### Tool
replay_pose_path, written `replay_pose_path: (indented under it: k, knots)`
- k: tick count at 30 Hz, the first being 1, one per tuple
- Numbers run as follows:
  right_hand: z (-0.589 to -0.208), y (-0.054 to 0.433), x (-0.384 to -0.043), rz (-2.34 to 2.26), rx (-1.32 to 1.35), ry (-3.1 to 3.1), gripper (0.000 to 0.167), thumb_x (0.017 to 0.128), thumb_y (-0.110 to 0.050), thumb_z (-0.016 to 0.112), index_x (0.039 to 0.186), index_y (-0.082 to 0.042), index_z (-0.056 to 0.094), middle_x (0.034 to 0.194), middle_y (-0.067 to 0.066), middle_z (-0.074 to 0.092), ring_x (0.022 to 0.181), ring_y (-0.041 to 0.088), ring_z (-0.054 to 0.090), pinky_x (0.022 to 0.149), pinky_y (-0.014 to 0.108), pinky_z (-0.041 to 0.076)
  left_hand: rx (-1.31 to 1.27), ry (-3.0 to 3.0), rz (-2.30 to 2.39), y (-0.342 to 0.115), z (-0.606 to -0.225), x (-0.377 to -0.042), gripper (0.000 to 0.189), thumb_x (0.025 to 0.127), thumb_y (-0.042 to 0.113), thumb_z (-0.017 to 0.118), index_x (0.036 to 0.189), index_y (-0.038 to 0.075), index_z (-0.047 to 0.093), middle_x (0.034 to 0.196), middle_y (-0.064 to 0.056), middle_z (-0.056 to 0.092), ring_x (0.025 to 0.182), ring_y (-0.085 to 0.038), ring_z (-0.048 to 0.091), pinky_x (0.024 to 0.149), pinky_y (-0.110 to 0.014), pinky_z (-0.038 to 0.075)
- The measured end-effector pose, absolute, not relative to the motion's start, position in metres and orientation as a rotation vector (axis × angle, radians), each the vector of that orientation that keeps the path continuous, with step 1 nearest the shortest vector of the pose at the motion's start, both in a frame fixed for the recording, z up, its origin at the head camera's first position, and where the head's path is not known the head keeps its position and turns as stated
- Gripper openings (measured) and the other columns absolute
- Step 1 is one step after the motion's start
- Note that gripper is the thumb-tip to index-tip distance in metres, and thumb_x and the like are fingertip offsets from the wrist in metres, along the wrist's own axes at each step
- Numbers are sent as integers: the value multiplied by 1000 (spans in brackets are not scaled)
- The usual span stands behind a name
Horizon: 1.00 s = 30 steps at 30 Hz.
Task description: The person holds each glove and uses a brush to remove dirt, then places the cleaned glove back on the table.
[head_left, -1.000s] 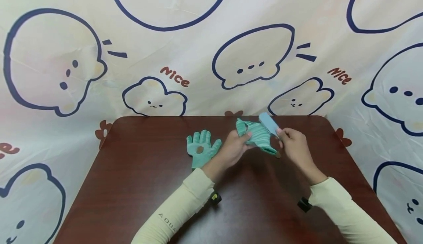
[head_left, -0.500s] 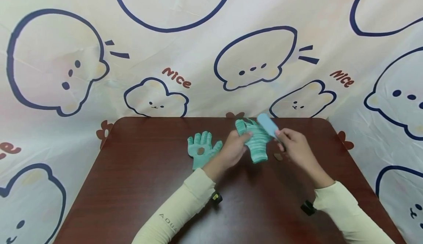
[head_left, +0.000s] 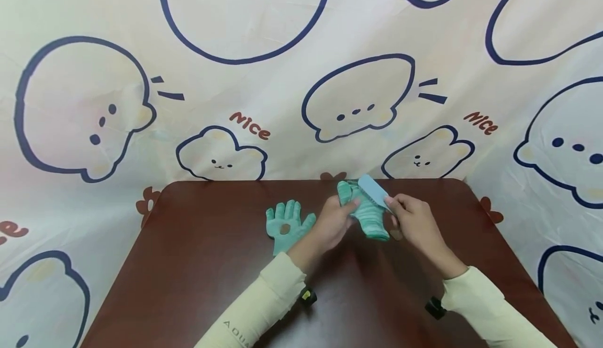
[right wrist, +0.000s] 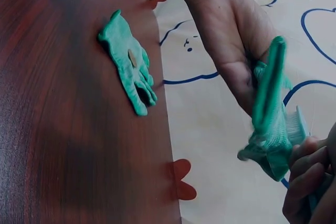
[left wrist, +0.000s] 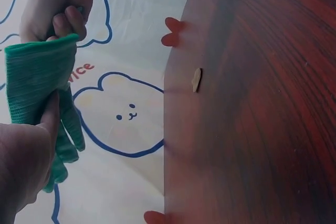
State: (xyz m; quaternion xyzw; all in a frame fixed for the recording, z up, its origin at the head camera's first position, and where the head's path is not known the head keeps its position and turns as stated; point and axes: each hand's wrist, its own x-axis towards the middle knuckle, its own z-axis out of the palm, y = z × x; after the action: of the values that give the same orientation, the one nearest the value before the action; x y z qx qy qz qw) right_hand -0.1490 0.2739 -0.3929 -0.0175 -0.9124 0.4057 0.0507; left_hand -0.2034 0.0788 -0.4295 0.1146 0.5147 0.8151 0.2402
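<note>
Glove (head_left: 368, 217) aslant again under left thumb (head_left: 352, 206)

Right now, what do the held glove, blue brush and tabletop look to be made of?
Held glove: soft knitted fabric, matte, shown by its striped ribbing and folds. Blue brush: probably plastic, since its back looks smooth and evenly coloured; the pale bristles may be synthetic. Tabletop: wood or wood-look laminate, glossy, with streaked grain and reflected light; which one stays open.
</note>
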Motion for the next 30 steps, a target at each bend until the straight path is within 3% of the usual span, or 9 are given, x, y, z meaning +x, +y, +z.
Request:
replay_pose_path:
  k: [5, 11, 19, 27, 30]
  knots:
    - [-398, 276, -150, 1206, -84, -2804, 56, 107, -51, 45, 83, -3, 58, 65, 7, 53, 53, 19, 43, 46, 31, 40, 239, 1418, 2198, 80, -437, -200, 46, 107, 12, 52, 152, 16, 45, 151, 1, 54, 136, -20, 54, 117, -46, 43]
    - [-396, 278, -154, 1190, -60, -2768, 57, 107, -52, 44, 79, -4, 56, 64, 7, 50, 50, 20, 40, 44, 32, 37, 307, 1426, 2219, 82, -434, -205, 47, 108, 12, 50, 154, 13, 43, 153, -2, 53, 136, -22, 55, 115, -47, 44]
    - [-397, 269, -151, 1360, -77, -2747, 57, 107, -52, 43, 87, 0, 56, 69, 15, 53, 48, 15, 40, 42, 30, 38, 293, 1427, 2214, 81, -432, -205, 49, 107, 13, 53, 154, 16, 42, 154, -1, 52, 138, -22, 54, 115, -44, 45]
    - [-398, 258, -149, 1456, -27, -2715, 54, 105, -55, 46, 89, -4, 56, 66, 7, 48, 46, 11, 36, 40, 28, 35, 341, 1420, 2264, 74, -430, -205, 40, 108, 8, 46, 148, 0, 45, 145, -16, 58, 131, -25, 59, 107, -41, 53]
    - [-399, 260, -153, 1453, -50, -2719, 51, 106, -53, 46, 89, -6, 56, 66, 6, 48, 46, 12, 38, 40, 27, 36, 336, 1434, 2252, 72, -429, -207, 41, 108, 7, 47, 149, 2, 45, 146, -14, 58, 131, -24, 59, 107, -40, 53]
